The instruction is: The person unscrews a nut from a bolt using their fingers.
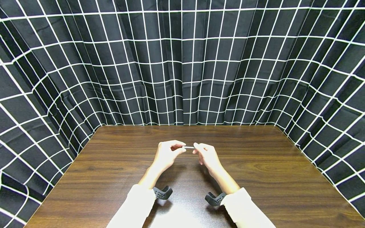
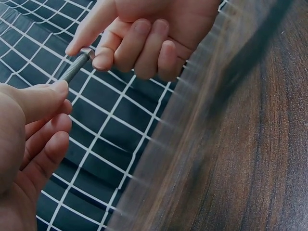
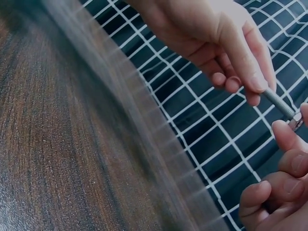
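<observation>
A grey threaded bolt (image 2: pixel 74 68) is held between my two hands, above the table. In the head view the bolt (image 1: pixel 189 147) looks like a thin, nearly level bar. My left hand (image 1: pixel 166 155) pinches one end between thumb and fingertips, which cover that end. At the other end is a shiny six-sided piece (image 3: pixel 296 120); the frames do not settle whether it is a head or a nut. Thumb and index finger of my right hand (image 1: pixel 209 156) pinch around this end, the other fingers loosely curled.
Beneath both hands lies a brown wood-grain table (image 1: pixel 114 177). A black curtain with white grid lines (image 1: pixel 188 69) surrounds its back and sides. Dark bands with camera mounts are on both wrists, the left mount (image 1: pixel 163 192) and right mount (image 1: pixel 214 199) apart from each other.
</observation>
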Demonstrator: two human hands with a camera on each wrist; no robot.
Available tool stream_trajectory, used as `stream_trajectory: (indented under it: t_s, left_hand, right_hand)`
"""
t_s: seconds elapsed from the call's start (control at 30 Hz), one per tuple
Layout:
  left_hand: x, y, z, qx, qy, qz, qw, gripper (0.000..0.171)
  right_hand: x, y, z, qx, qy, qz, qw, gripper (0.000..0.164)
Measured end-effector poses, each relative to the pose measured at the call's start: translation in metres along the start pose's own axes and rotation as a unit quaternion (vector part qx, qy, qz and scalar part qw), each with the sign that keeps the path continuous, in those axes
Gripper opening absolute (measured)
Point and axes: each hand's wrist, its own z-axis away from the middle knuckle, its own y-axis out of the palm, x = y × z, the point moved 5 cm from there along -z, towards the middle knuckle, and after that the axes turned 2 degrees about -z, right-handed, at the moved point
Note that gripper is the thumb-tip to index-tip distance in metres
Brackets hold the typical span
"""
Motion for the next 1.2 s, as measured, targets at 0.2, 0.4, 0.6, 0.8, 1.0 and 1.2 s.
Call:
stream_trajectory:
  t_s: [0.2, 0.4, 0.6, 0.8, 1.0, 1.2]
  left_hand:
    - [0.001, -0.001, 0.000, -0.005, 0.000, 0.000, 1.0000, 0.015]
    - [0.003, -0.001, -0.001, -0.005, -0.010, -0.001, 0.9999, 0.015]
    - [0.002, -0.002, -0.001, -0.009, 0.003, -0.006, 0.9999, 0.014]
    - [0.003, -0.002, -0.001, -0.006, -0.007, -0.007, 0.9999, 0.014]
    - [0.002, -0.002, -0.001, -0.011, 0.005, 0.003, 0.9999, 0.014]
    - [0.003, -0.002, -0.001, -0.012, 0.008, 0.006, 0.9999, 0.015]
  right_hand:
    - [0.019, 0.003, 0.009, 0.009, -0.008, 0.004, 1.000, 0.030]
    - [-0.005, -0.002, -0.002, 0.002, -0.031, -0.014, 0.999, 0.020]
    - [-0.006, -0.002, -0.002, 0.009, -0.038, -0.057, 0.998, 0.009]
    - [-0.005, -0.001, -0.001, 0.016, -0.045, -0.070, 0.996, 0.016]
    - [-0.005, -0.001, -0.001, 0.022, -0.050, -0.069, 0.996, 0.021]
    - [-0.004, -0.001, -0.001, 0.027, -0.054, -0.074, 0.995, 0.025]
